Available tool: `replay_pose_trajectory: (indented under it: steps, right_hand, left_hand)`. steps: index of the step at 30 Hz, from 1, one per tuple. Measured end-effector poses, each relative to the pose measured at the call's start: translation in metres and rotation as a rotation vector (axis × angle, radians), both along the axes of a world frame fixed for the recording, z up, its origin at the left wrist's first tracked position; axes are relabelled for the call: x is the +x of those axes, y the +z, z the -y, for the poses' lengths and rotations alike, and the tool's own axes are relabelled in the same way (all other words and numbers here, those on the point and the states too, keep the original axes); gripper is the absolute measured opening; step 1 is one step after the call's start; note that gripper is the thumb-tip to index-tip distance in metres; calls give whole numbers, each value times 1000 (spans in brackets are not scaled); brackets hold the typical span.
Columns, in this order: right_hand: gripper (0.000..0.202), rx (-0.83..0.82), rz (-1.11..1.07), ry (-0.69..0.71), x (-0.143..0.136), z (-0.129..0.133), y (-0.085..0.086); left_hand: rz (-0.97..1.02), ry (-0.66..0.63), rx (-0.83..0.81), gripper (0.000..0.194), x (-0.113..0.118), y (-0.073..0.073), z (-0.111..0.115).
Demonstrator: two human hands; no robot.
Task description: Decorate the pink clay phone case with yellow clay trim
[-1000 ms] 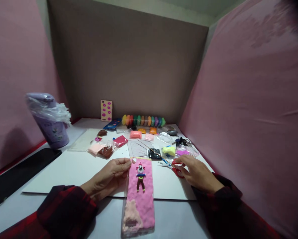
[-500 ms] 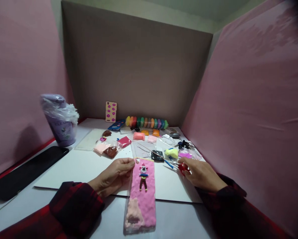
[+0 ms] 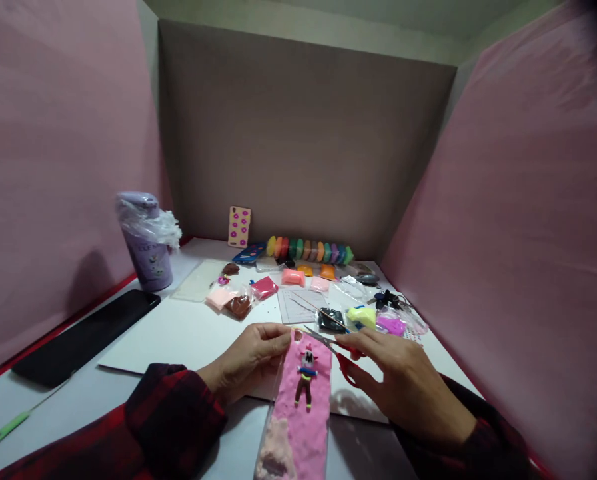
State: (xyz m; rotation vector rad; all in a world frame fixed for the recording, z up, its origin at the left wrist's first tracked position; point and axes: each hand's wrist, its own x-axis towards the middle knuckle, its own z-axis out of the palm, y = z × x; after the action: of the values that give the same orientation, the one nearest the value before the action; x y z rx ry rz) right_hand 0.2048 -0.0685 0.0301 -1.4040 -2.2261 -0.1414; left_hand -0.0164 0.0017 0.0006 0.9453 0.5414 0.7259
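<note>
My left hand (image 3: pixel 251 357) pinches the upper left edge of a phone case (image 3: pixel 316 413) covered in pink clay, with a peach patch at its lower left. A small clay figure (image 3: pixel 306 377) with a white face, blue top and brown legs lies on the pink surface. In my right hand (image 3: pixel 398 373) is a pair of scissors (image 3: pixel 347 365) with red handles, my fingers around the loops. Its blades are spread and reach over the top edge of the case; whether they touch the clay I cannot tell.
Behind the case lie packets of clay, among them black (image 3: pixel 331 320), yellow (image 3: pixel 362 316) and magenta (image 3: pixel 391 324). A row of coloured clay (image 3: pixel 308 251) and a patterned phone case (image 3: pixel 239 227) stand farther back. At left are a purple bottle (image 3: pixel 148 250), a black slab (image 3: pixel 88 337) and a green-handled tool (image 3: pixel 6 430).
My right hand has brought the scissors up from beside the packets, leftward to the top of the case, with the blades parted. My left hand keeps its hold. The view has shifted left.
</note>
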Motion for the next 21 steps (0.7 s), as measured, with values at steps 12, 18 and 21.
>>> replay_pose_trajectory:
  steps: [12, 18, 21]
  right_hand:
    - [25, 25, 128, 13, -9, -7, 9]
    - [21, 7, 136, 8, -10, -8, 10]
    - [21, 16, 146, 9, -11, -9, 10]
  left_hand:
    - [-41, 65, 17, 34, -2, -2, -1]
    - [-46, 65, 16, 36, -2, -3, -1]
    - [-50, 66, 20, 38, -2, -2, 0]
